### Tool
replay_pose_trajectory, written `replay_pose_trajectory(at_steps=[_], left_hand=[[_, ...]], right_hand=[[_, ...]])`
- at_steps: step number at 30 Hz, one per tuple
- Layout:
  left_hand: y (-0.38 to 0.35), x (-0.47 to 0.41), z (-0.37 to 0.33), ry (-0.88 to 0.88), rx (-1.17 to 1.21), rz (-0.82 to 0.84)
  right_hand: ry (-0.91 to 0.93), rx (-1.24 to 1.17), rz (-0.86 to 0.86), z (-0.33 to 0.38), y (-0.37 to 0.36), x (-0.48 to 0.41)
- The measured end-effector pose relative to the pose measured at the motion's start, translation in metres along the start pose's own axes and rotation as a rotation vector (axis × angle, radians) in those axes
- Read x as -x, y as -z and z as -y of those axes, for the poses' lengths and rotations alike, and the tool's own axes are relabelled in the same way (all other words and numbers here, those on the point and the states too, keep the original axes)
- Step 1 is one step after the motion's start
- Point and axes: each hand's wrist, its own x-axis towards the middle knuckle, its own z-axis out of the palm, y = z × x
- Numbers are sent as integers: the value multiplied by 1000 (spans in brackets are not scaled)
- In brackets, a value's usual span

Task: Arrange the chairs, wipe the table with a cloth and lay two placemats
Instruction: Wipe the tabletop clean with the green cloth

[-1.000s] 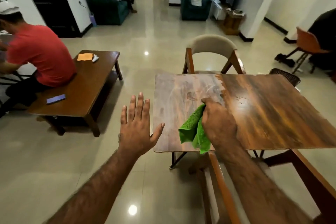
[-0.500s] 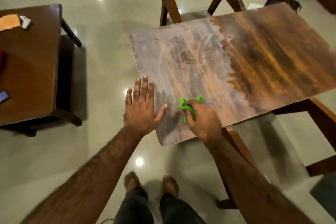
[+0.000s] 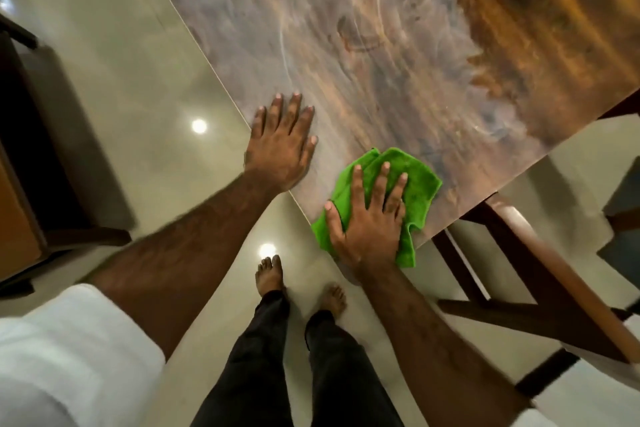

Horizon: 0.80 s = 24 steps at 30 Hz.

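A green cloth (image 3: 419, 180) lies spread on the near corner of the wooden table (image 3: 363, 45), partly hanging over its edge. My right hand (image 3: 369, 215) presses flat on the cloth with straight, spread fingers. My left hand (image 3: 280, 146) rests flat on the table's left edge, fingers straight, beside the cloth and apart from it. The left part of the tabletop looks dull with wet wipe streaks; the far right part is glossy orange-brown. A wooden chair (image 3: 540, 274) stands at the table's near right side. No placemats are in view.
A low dark wooden table (image 3: 20, 184) stands at the left edge across a strip of glossy tiled floor (image 3: 138, 80). My bare feet (image 3: 270, 274) stand on the floor just before the table's corner.
The view tilted further down over the table. My right hand went from bunching the cloth to pressing it flat at the near corner. My left hand settled onto the table's edge.
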Motion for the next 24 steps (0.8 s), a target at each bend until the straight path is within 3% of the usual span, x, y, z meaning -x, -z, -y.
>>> replay_pose_trajectory(at_steps=[4,9,12,19,24], left_hand=[[-6,-9,12,40,117,-184],[-3,-17,19,100,297,-281],[5,-35,24,114,317,-349],[12,-39,16,82,169,-188],[7,-37,11,-105,10,-33]], right_hand=[[94,1,-25,32,-17,-24],[183,-15,-16,84,-21,-83],[186,-29,-14,77,-19,-72],[5,-10,75,-5,-12,58],[-68,36,54,-16,-11,31]])
